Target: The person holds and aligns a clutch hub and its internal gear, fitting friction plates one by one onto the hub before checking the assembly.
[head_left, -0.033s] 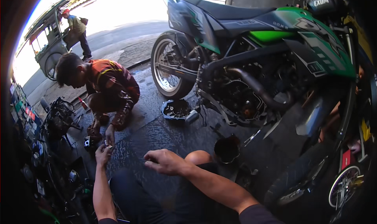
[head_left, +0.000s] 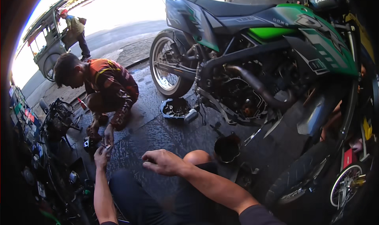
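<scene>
My left hand (head_left: 102, 158) is closed in a pinch on a small light-coloured piece (head_left: 107, 147), too small to name. A co-worker's hand (head_left: 109, 135) meets it at the same piece, just beyond my fingertips. My right hand (head_left: 161, 162) hangs in front of my knee, fingers loosely bent, with a gap between thumb and forefinger and nothing seen in it. Beside the co-worker's other hand, low over the floor, is a small dark part with a bright metal face (head_left: 87, 143). The co-worker (head_left: 103, 81) squats ahead of me on the left, head bent down.
On the right stands a green and black motorcycle (head_left: 241, 35) with its engine side opened. A metal engine cover (head_left: 173, 108) and a dark round container (head_left: 227, 148) lie on the floor near it. Dark machine parts (head_left: 59, 120) crowd the left. Beyond, another person (head_left: 77, 29) stands by a cart (head_left: 47, 47).
The whole view has shifted slightly, so things appear a little farther left. Both of my hands keep nearly the same pose, the left still at the co-worker's hand.
</scene>
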Tool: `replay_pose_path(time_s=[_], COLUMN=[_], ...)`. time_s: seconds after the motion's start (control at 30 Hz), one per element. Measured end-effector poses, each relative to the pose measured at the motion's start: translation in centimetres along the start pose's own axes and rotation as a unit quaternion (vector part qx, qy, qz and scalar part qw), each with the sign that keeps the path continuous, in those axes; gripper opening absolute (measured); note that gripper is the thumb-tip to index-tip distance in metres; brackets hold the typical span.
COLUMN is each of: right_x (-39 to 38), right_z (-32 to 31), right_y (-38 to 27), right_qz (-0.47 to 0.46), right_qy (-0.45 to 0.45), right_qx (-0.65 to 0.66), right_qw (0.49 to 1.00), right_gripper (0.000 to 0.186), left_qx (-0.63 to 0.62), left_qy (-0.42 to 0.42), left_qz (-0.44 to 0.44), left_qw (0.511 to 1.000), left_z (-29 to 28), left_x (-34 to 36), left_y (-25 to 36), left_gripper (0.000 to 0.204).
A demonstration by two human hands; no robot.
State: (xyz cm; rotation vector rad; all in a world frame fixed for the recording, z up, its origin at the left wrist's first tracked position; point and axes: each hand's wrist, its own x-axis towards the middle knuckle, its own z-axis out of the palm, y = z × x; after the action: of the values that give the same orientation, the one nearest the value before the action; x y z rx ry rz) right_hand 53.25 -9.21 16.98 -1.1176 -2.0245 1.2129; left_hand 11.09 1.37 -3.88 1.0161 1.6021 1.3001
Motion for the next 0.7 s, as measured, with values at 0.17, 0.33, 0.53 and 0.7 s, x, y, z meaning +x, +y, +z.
replay_pose_path(time_s=[0.17, 0.33, 0.53, 0.7], right_x=[1.3, 0.6, 0.1, 0.3], right_z=[1.2, 1.8, 1.2, -1.2], right_y=[-2.8, -1.0, -2.1, -2.6], right_qz=[-0.107, -0.161, -0.150, -0.167], right_qy=[0.037, 0.077, -0.005, -0.064], right_qx=[0.059, 0.060, 0.074, 0.074], right_qw=[0.992, 0.982, 0.986, 0.981], right_gripper=[0.031, 0.024, 0.022, 0.024], left_qx=[0.161, -0.044, -0.154, -0.289], left_qy=[-0.163, -0.291, -0.335, -0.369], left_qz=[-0.017, -0.290, -0.455, -0.466], left_qw=[0.973, 0.911, 0.811, 0.750], left_z=[-11.2, -2.1, -2.8, -5.2], left_x=[-4.0, -15.0, -20.3, -21.7], left_y=[-8.4, 2.9, 8.2, 10.6], left_gripper=[0.031, 0.046, 0.064, 0.082])
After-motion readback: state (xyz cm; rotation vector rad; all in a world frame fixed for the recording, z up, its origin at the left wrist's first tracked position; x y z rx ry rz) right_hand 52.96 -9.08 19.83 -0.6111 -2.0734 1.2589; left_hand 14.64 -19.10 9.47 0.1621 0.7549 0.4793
